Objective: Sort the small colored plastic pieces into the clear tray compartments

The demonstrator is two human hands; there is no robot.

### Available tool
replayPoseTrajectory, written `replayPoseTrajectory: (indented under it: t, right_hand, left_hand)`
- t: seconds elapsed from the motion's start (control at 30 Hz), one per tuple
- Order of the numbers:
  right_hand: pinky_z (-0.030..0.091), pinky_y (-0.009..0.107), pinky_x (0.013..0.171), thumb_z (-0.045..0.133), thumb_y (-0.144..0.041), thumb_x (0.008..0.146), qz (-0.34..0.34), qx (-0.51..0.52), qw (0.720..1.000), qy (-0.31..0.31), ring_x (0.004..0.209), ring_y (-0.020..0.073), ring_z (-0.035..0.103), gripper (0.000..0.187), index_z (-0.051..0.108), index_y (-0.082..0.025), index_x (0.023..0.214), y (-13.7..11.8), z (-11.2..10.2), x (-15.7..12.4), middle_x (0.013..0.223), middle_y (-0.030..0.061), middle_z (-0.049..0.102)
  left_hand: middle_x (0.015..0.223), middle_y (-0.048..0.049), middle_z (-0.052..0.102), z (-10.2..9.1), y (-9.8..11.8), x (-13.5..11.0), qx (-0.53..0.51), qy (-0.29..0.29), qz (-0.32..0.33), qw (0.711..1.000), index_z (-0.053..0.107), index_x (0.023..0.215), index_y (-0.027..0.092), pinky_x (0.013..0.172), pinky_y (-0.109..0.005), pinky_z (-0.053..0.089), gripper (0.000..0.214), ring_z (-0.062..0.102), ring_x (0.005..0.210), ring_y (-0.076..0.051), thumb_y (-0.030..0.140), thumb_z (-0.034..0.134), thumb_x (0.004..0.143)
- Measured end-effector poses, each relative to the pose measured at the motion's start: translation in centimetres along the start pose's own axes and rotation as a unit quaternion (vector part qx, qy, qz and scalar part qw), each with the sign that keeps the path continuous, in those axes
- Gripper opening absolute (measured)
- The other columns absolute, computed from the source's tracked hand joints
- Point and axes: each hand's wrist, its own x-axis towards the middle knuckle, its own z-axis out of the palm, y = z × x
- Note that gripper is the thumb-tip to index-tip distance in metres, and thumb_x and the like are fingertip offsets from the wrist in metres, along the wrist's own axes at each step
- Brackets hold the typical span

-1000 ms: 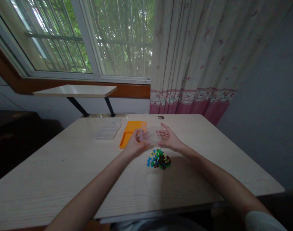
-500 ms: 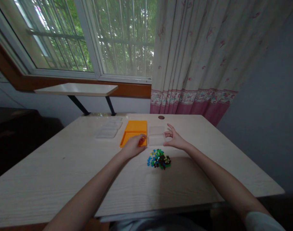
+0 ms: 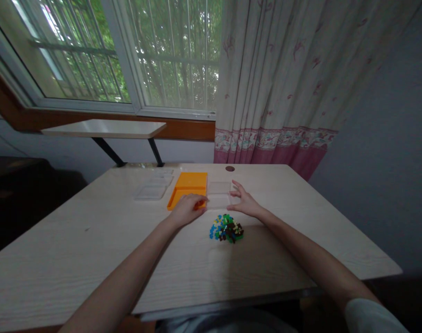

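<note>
A clear plastic box (image 3: 219, 201) lies open on the table, its lid half (image 3: 220, 187) folded back behind it. My left hand (image 3: 189, 209) is at its left edge, over the near right corner of an open orange plastic case (image 3: 192, 179). Its fingers are bent, with thumb and forefinger apart. At the right edge of the clear box, my right hand (image 3: 246, 203) has its fingers spread, the tips touching or very near the rim. Just in front of the boxes lies a pile of small blue, green, yellow and dark brown pieces (image 3: 227, 228).
Several clear plastic lids or trays (image 3: 151, 192) lie left of the orange case. A raised white shelf (image 3: 107, 128) on dark legs stands at the back left. A round cable hole (image 3: 230, 169) is near the table's (image 3: 283, 259) back edge, below the curtain (image 3: 266, 92).
My right hand has moved left, up to the clear box. The box has shifted slightly left, closer to the orange case. The view has turned a little.
</note>
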Motion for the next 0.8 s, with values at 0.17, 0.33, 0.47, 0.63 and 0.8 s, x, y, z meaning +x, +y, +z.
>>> replayPoseTrajectory:
  t: [0.17, 0.33, 0.47, 0.63, 0.8]
  right_hand:
    - [0.037, 0.039, 0.093, 0.075, -0.040, 0.058, -0.003, 0.003, 1.000, -0.006, 0.111, 0.0216, 0.050, 0.103, 0.013, -0.020, 0.137, 0.2, 0.1, -0.1, 0.115, 0.0153, 0.055]
    - [0.037, 0.040, 0.094, 0.074, -0.041, 0.059, -0.008, 0.008, 1.000, -0.011, 0.114, 0.0222, 0.048, 0.101, 0.012, -0.022, 0.138, 0.1, 0.0, -0.2, 0.118, 0.0146, 0.053]
    - [0.036, 0.041, 0.094, 0.068, -0.040, 0.067, -0.001, -0.007, 1.000, -0.009, 0.111, 0.0214, 0.050, 0.092, 0.013, -0.019, 0.137, -0.5, -0.1, -0.4, 0.118, 0.0163, 0.053]
    - [0.038, 0.040, 0.092, 0.057, -0.038, 0.077, -0.016, -0.020, 1.000, 0.014, 0.104, 0.0193, 0.053, 0.072, 0.018, -0.018, 0.135, -0.5, -0.2, -0.4, 0.115, 0.0156, 0.056]
    - [0.039, 0.040, 0.090, 0.052, -0.038, 0.080, -0.026, -0.002, 0.999, 0.035, 0.099, 0.0177, 0.054, 0.065, 0.020, -0.018, 0.133, -0.1, -0.1, -0.2, 0.112, 0.0142, 0.057]
  left_hand:
    - [0.086, -0.0051, 0.064, 0.1, 0.0, 0.0, 0.002, -0.001, -0.003, 1.000, 0.060, 0.102, 0.019, 0.076, -0.029, 0.042, 0.030, 0.057, 0.081, -0.018, 0.031, 0.054, 0.075]
    - [0.092, -0.0068, 0.064, -0.2, 0.1, 0.0, -0.020, -0.002, 0.008, 1.000, 0.059, 0.103, 0.018, 0.078, -0.030, 0.043, 0.035, 0.057, 0.084, -0.020, 0.037, 0.054, 0.075]
    - [0.100, -0.0084, 0.063, -2.1, -1.3, 0.2, -0.047, 0.055, -0.031, 0.997, 0.060, 0.100, 0.015, 0.083, -0.031, 0.042, 0.037, 0.056, 0.092, -0.020, 0.042, 0.047, 0.078]
    - [0.105, -0.0125, 0.058, -5.6, -4.7, -0.5, 0.123, 0.184, -0.247, 0.944, 0.059, 0.101, 0.016, 0.088, -0.043, 0.036, 0.042, 0.049, 0.102, -0.030, 0.047, 0.044, 0.076]
    - [0.117, -0.0224, 0.045, -6.5, -7.3, -2.4, 0.181, 0.132, -0.414, 0.882, 0.052, 0.109, 0.012, 0.086, -0.056, 0.030, 0.070, 0.038, 0.109, -0.043, 0.063, 0.052, 0.062]
